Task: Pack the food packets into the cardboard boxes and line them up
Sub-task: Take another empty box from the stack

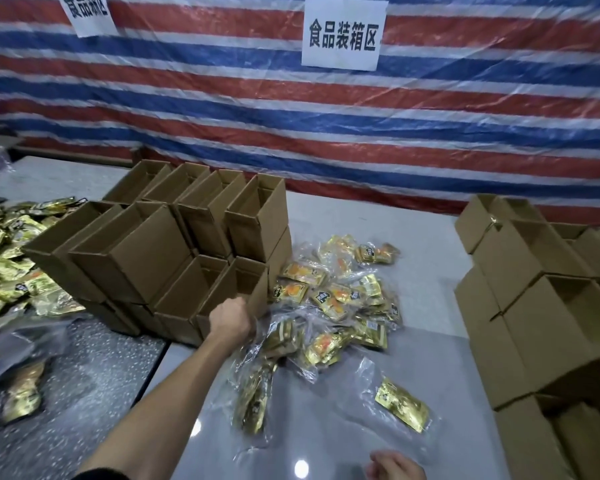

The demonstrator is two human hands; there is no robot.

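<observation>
- Two stacks of open cardboard boxes are recorded on the grey surface [413, 237]: a left stack [174, 244] with mouths turned up and toward the viewer, and a right stack [534, 306] at the surface's right edge. They are judged to be kept open and within reach so that filling can follow directly.
- Many gold food packets are listed as unpacked. A central heap [343, 299] lies in loose clear film just right of the left stack. A single packet [400, 403] lies apart, nearer the viewer, inside clear wrapping. A further heap [11, 271] lies left of the left stack. No packet is seen inside any box.
- One front box [243, 289] sits in the lowest tier at the right corner of the left stack, empty and just beside the central heap. It is judged to be the next box for filling, being nearest the packets.
- Left hand [231, 318]: placed at the near rim of the front box, fingers curled tight and apparently hooked over that rim. The fingertips are hidden behind the back of the hand. Whether clear film is also pinched cannot be told.
- Right hand [394, 465]: cut by the lower frame edge. Nothing is seen in it, and the spread of its fingers cannot be told.
- Backdrop: a striped tarpaulin [291, 116] bearing a printed paper sign [343, 32].
</observation>
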